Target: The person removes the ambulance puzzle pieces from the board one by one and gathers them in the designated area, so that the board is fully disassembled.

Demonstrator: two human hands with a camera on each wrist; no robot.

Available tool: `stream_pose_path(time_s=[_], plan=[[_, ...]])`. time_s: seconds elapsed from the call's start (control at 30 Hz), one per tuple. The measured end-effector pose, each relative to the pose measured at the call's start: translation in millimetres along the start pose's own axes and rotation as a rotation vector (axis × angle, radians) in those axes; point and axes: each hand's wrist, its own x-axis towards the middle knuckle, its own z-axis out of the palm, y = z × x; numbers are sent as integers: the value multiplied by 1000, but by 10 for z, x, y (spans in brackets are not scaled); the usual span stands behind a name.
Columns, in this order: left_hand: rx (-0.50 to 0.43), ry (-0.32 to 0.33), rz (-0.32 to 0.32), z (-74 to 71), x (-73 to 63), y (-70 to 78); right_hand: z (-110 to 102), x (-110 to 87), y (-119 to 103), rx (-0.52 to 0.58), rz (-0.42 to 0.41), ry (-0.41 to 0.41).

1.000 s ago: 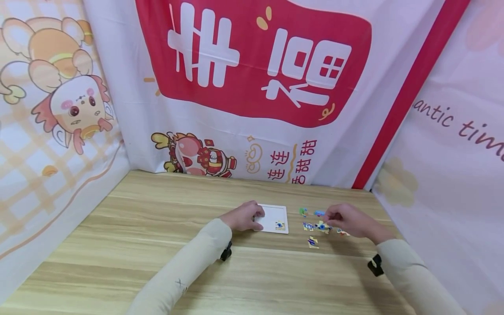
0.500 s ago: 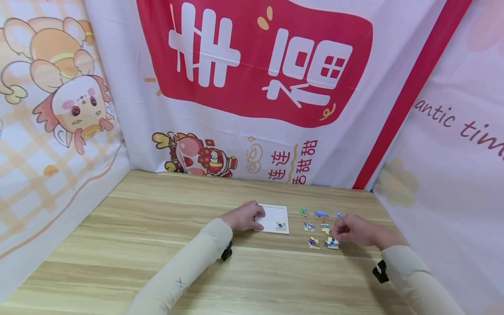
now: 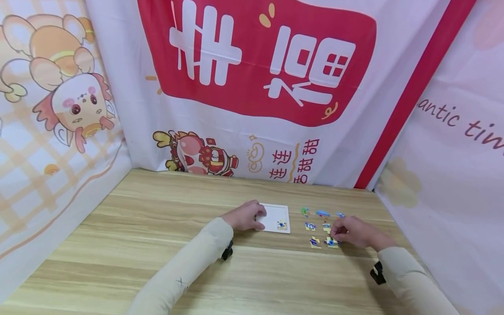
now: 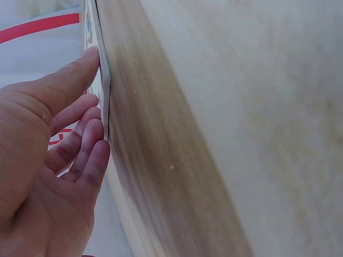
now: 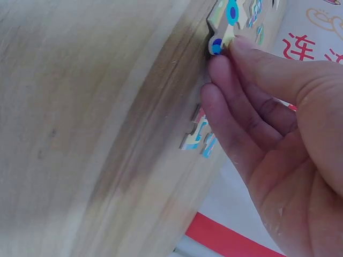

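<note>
My left hand holds the left side of a white puzzle tray, thumb and bent fingertips against its edge. One jigsaw piece with a blue round spot lies in the tray's near right corner. To the right, my right hand pinches a cream jigsaw piece with blue ovals between thumb and index finger, low over the table. In the right wrist view another jigsaw piece lies beneath the other fingers. The right hand partly hides the pieces around it in the head view.
Several loose jigsaw pieces lie in rows right of the tray, among them a green piece, a blue piece and a purple-marked piece. The wooden table meets printed cloth walls at the back and sides.
My right hand has moved nearer and to the right with the blue-marked jigsaw piece, from the middle row to the near row, then shifted slightly. The left hand has stayed on the tray.
</note>
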Motion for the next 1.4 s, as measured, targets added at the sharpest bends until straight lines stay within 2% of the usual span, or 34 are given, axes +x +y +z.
stream_pose_path(time_s=[0.23, 0.4, 0.67, 0.87, 1.07, 1.27, 1.4], plan=[[6, -3, 1, -21, -10, 23, -34, 82, -124, -14, 125, -39], [14, -13, -5, -24, -20, 34, -29, 291, -339, -18, 134, -41], [23, -12, -20, -1, -5, 11, 67, 773, -750, -66, 48, 25], [7, -8, -3, 24, -17, 0, 238, 1047, -922, -124, -23, 59], [8, -3, 24, 12, -25, 28, 355, 1113, -916, -137, -14, 49], [8, -3, 19, 3, -19, 18, 362, 1110, -909, -143, -43, 49], [10, -1, 24, 2, -4, 11, 350, 1120, -924, -134, -28, 50]])
